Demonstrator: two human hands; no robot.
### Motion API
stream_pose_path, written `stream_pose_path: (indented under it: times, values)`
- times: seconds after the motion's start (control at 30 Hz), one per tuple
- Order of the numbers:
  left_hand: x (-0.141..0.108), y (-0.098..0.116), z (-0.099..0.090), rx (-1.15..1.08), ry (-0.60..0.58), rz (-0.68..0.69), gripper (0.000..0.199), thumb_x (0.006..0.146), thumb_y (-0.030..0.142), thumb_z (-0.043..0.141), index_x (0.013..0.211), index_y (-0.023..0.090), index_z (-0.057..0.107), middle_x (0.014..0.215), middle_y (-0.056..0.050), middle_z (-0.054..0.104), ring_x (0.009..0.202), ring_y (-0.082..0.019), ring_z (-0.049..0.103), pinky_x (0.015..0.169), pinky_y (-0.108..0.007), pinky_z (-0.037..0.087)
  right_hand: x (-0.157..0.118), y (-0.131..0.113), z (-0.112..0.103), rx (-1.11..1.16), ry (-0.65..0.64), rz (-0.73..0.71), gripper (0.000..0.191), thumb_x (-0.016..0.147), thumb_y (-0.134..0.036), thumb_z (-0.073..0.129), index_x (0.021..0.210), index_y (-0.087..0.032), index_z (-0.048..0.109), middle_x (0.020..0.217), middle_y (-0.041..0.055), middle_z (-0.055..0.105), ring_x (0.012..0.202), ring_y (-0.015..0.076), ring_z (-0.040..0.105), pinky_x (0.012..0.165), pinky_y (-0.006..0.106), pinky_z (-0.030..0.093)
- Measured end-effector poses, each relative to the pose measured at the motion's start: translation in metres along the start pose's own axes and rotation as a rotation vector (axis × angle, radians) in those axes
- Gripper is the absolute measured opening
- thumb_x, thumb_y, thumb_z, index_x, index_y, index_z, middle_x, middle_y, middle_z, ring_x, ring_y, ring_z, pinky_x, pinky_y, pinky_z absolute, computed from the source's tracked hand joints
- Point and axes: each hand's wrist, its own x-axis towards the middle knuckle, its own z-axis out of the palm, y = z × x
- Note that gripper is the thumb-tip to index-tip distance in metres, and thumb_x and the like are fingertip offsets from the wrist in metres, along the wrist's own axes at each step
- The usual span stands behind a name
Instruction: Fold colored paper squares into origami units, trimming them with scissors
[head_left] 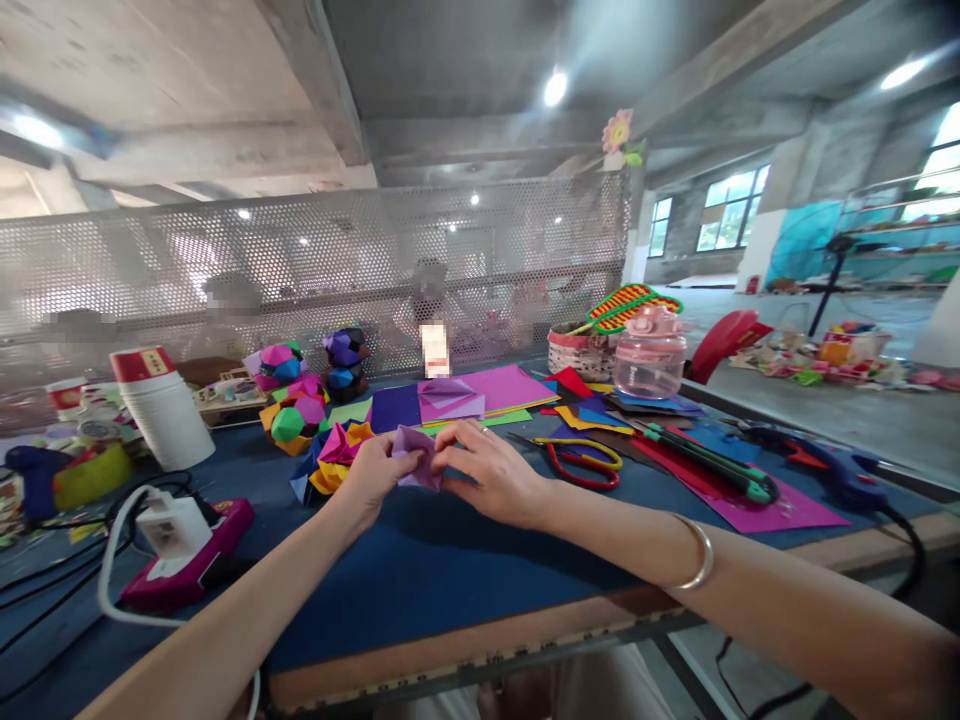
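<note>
A small folded purple paper [417, 460] is held up above the blue table mat [420, 570]. My left hand [375, 472] pinches its left side between thumb and fingers. On the other side, my right hand [484, 468] has its fingertips closed on the paper's right edge. Behind the hands lie purple sheets [517, 388] with another folded lilac piece [448, 395] on top. Colourful folded paper shapes [337, 450] sit just beyond my left hand. Scissors with red and yellow handles [581, 465] rest to the right of my right hand.
At the left stand stacked paper cups [169, 420] and a pink power strip [187, 560] with cables. On the right are a green cutter [709, 462], a blue glue gun [832, 470], a clear bottle [649, 355] and a basket [577, 352]. A perforated screen [300, 250] rises behind the table.
</note>
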Motion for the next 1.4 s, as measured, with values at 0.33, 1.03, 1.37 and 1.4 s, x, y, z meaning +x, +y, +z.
stream_pose_path:
  times: [0.33, 1.03, 1.37, 1.4]
  values:
    - [-0.006, 0.006, 0.013, 0.044, -0.114, 0.012, 0.025, 0.097, 0.032, 0.062, 0.112, 0.013, 0.063, 0.102, -0.005, 0.067, 0.081, -0.016, 0.067, 0.07, -0.032, 0.058, -0.002, -0.003, 0.003, 0.033, 0.075, 0.163, 0.023, 0.092, -0.022, 0.065, 0.114, -0.018, 0.058, 0.116, 0.0123, 0.059, 0.111, 0.0249, 0.054, 0.095, 0.04, 0.045]
    - [-0.019, 0.02, 0.023, 0.166, 0.041, 0.349, 0.044, 0.074, 0.004, 0.049, 0.112, 0.018, 0.065, 0.1, -0.005, 0.072, 0.089, -0.02, 0.069, 0.082, -0.03, 0.057, -0.002, -0.006, 0.012, 0.153, -0.022, 0.478, 0.008, 0.087, -0.017, 0.059, 0.08, -0.019, 0.055, 0.065, -0.0037, 0.056, 0.055, 0.0108, 0.047, 0.054, 0.022, 0.029]
    - [-0.019, 0.016, 0.025, 0.361, -0.031, 0.271, 0.025, 0.1, 0.036, 0.055, 0.094, 0.013, 0.064, 0.077, 0.001, 0.063, 0.062, -0.011, 0.06, 0.06, -0.026, 0.053, -0.007, -0.004, 0.012, 0.159, -0.036, 0.452, 0.008, 0.091, -0.018, 0.053, 0.084, -0.021, 0.052, 0.066, -0.0021, 0.055, 0.056, 0.0129, 0.047, 0.054, 0.024, 0.028]
    - [-0.02, 0.017, 0.025, 0.396, -0.01, 0.273, 0.024, 0.1, 0.035, 0.056, 0.094, 0.013, 0.064, 0.08, 0.0, 0.064, 0.066, -0.012, 0.062, 0.063, -0.028, 0.054, -0.007, -0.005, 0.013, 0.162, -0.034, 0.451, 0.007, 0.092, -0.018, 0.053, 0.085, -0.021, 0.051, 0.067, -0.0017, 0.056, 0.056, 0.0131, 0.047, 0.054, 0.024, 0.028]
